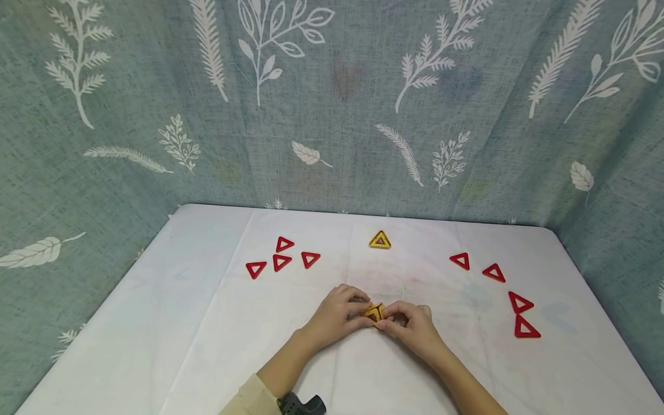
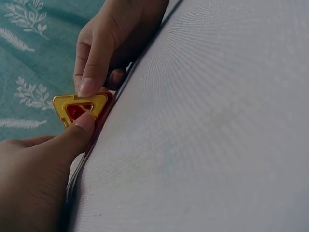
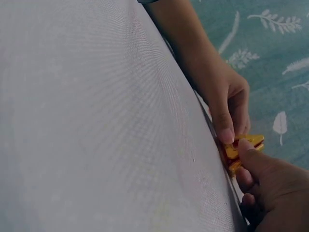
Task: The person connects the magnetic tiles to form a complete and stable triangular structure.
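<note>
Both hands meet near the middle of the white table. My left hand [image 1: 339, 316] pinches the left side of a small cluster of yellow triangle tiles [image 1: 374, 313] between thumb and fingers. From the other side, my right hand [image 1: 413, 327] grips it with thumb and fingertips. In the left wrist view, the front yellow tile [image 2: 60, 103] has an open triangular centre, with red showing through and along one edge. Yellow pieces sit at angles to one another in the right wrist view, partly hidden by the right thumb [image 3: 248, 147].
Beyond the hands lies another yellow triangle [image 1: 380, 244]. Several red triangle tiles [image 1: 280, 263] lie on the left of the white table [image 1: 207, 346], and several more red triangles [image 1: 525, 328] on the right. A leaf-patterned curtain [image 1: 332, 115] surrounds the back and sides.
</note>
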Demonstrator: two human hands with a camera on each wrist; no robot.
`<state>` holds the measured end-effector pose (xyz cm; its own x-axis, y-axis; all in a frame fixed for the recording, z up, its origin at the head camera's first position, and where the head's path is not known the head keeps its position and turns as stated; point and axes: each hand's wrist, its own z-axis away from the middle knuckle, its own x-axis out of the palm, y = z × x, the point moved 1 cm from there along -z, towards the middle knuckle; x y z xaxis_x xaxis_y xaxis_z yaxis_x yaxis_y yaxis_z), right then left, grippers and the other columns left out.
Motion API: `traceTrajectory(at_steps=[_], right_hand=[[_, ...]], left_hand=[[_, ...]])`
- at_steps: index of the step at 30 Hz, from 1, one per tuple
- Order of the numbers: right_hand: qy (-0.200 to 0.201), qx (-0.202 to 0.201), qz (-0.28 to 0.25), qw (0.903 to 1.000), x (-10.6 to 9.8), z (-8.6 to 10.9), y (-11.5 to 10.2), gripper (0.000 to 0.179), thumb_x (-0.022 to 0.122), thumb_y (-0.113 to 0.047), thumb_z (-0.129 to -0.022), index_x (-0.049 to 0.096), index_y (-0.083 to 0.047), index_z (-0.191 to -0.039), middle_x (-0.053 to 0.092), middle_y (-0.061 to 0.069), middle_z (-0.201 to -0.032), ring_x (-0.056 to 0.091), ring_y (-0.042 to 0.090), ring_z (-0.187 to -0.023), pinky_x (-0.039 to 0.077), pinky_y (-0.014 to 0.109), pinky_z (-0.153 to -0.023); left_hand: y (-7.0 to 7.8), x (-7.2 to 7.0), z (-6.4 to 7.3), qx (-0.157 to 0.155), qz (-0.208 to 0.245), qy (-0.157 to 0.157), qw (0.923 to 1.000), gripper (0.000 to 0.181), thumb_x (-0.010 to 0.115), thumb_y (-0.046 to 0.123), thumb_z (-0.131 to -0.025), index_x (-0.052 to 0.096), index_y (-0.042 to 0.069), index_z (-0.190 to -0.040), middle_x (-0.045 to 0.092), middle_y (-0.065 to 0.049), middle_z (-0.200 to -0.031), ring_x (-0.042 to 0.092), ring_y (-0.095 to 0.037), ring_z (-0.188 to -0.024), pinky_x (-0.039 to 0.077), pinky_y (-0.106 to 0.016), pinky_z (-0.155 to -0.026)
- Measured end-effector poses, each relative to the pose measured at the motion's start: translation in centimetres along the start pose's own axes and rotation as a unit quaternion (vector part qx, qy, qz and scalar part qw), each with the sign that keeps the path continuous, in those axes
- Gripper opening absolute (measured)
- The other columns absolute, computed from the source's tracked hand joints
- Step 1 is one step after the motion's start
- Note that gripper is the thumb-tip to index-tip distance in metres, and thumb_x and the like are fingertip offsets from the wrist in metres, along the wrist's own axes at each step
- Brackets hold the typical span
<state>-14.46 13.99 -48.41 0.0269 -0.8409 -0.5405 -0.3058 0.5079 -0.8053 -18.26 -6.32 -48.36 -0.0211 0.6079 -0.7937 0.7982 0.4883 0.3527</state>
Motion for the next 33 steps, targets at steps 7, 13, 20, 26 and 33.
traceTrajectory(at_steps=[7,13,20,26,33], right_hand=[[0.063,-0.071,0.043,0.9946,0.4,0.3,0.1,0.022,0.081,-0.016,-0.070,0.075,-0.010,-0.090,0.058,-0.016,-0.066,0.039,-0.006,-0.054,0.035,0.019,-0.057],[0.077,-0.068,0.108,0.9889,0.6,0.4,-0.3,0.021,0.079,-0.019,-0.075,0.076,-0.010,-0.093,0.061,-0.017,-0.070,0.045,-0.005,-0.061,0.027,0.028,-0.068],[0.092,-0.098,0.144,0.9805,0.9,0.0,0.1,0.027,0.082,-0.016,-0.069,0.075,-0.007,-0.093,0.061,-0.011,-0.069,0.043,-0.005,-0.061,0.027,0.025,-0.064],[0.094,-0.069,0.152,0.9816,0.8,-0.7,0.5,0.030,0.084,-0.018,-0.067,0.075,-0.006,-0.093,0.056,-0.013,-0.066,0.040,-0.002,-0.061,0.027,0.025,-0.062],[0.107,-0.066,0.156,0.9798,0.5,-1.9,0.8,0.030,0.083,-0.015,-0.068,0.074,-0.003,-0.094,0.055,-0.009,-0.065,0.044,0.003,-0.060,0.029,0.027,-0.063]], left_hand=[[-0.6,0.3,0.3,-0.047,0.039,0.000,0.9981,0.031,0.080,0.030,-0.074,0.076,0.011,-0.097,0.062,0.003,-0.105,0.053,-0.014,-0.100,0.044,-0.030,-0.087],[-0.7,0.3,0.3,-0.111,0.083,-0.008,0.9903,0.029,0.081,0.029,-0.072,0.076,0.012,-0.095,0.063,0.005,-0.104,0.052,-0.012,-0.097,0.044,-0.028,-0.084],[-0.8,0.5,-0.3,-0.169,0.094,-0.012,0.9810,0.028,0.081,0.033,-0.072,0.075,0.013,-0.092,0.063,0.008,-0.101,0.053,-0.010,-0.096,0.044,-0.028,-0.084],[-1.1,0.9,-0.9,-0.191,0.099,-0.005,0.9766,0.021,0.081,0.030,-0.072,0.073,0.013,-0.082,0.064,0.008,-0.098,0.053,-0.011,-0.094,0.043,-0.029,-0.084],[-1.6,1.3,-2.2,-0.187,0.104,-0.005,0.9768,0.019,0.076,0.028,-0.077,0.070,0.011,-0.084,0.064,0.005,-0.095,0.053,-0.012,-0.094,0.043,-0.028,-0.084]])
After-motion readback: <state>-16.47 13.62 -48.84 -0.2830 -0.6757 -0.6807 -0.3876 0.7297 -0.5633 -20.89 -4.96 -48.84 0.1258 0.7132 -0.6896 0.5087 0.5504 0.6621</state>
